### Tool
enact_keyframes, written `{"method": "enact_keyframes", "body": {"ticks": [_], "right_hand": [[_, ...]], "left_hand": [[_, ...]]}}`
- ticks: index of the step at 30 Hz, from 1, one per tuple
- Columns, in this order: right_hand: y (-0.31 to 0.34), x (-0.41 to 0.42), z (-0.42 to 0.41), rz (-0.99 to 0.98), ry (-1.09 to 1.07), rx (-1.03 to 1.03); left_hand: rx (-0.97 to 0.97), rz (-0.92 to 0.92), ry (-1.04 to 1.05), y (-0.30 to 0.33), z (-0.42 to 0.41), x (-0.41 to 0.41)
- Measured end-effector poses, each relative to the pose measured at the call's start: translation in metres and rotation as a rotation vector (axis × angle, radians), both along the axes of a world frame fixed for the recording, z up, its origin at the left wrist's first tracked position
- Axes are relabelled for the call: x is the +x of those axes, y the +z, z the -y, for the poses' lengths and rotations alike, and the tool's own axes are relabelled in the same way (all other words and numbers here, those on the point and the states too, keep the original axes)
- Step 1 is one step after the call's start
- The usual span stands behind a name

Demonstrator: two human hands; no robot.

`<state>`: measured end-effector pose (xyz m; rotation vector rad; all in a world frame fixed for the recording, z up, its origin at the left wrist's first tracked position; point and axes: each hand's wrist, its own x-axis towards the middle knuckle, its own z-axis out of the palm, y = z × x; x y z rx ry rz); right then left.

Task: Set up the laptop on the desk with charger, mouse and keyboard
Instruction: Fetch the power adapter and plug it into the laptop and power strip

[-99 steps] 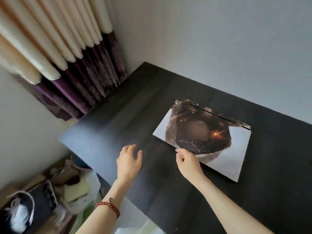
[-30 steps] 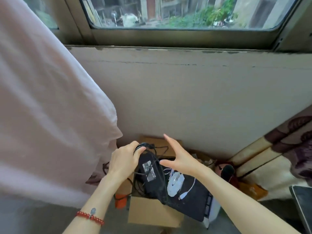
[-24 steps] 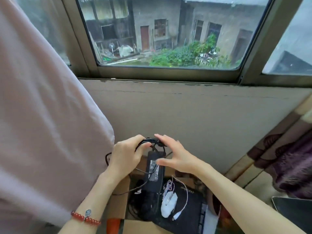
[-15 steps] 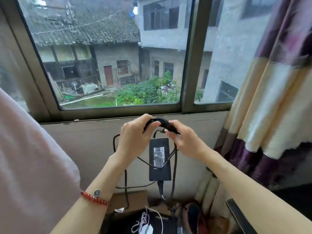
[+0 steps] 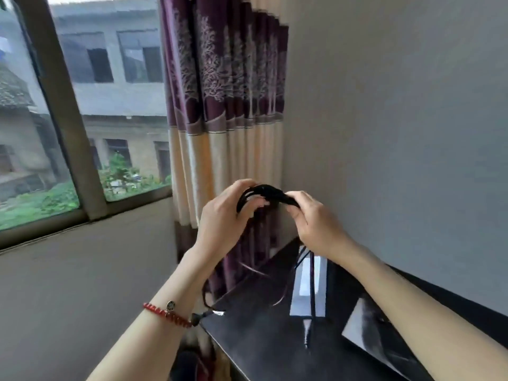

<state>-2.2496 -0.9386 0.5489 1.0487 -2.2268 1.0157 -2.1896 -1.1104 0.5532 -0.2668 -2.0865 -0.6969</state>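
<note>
Above the desk (image 5: 264,339): charger cable (image 5: 264,191) bridges both hands.
Grip: left hand (image 5: 224,215) and right hand (image 5: 316,221) clamped on it.
Change: the view has swung from window to desk.

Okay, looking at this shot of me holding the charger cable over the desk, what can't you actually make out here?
Head view only:
- Charger brick: blurred by motion, label unreadable.
- Laptop: mostly hidden by the right forearm.
- Cable bundle: ends hidden inside left hand and right hand.
- Mouse, keyboard: not in view.
</note>
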Motion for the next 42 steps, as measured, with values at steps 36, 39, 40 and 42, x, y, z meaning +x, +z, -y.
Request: {"method": "enact_keyframes", "body": {"ticks": [36, 39, 40, 42], "right_hand": [[-0.274, 0.165, -0.433, 1.087, -1.235, -0.077], [-0.282, 0.167, -0.438, 1.132, -1.224, -0.064], [-0.283, 0.166, -0.441, 1.139, -1.222, -0.070], [-0.285, 0.162, -0.448, 1.162, -1.207, -0.086]], "left_hand": [[0.006, 1.667, -1.179, -0.286, -0.429, -0.111], [-0.017, 1.727, -1.137, -0.290, -0.437, -0.107], [0.012, 1.740, -1.116, -0.292, -0.439, -0.105], [0.030, 1.728, -1.091, -0.294, -0.443, -0.102]]}}
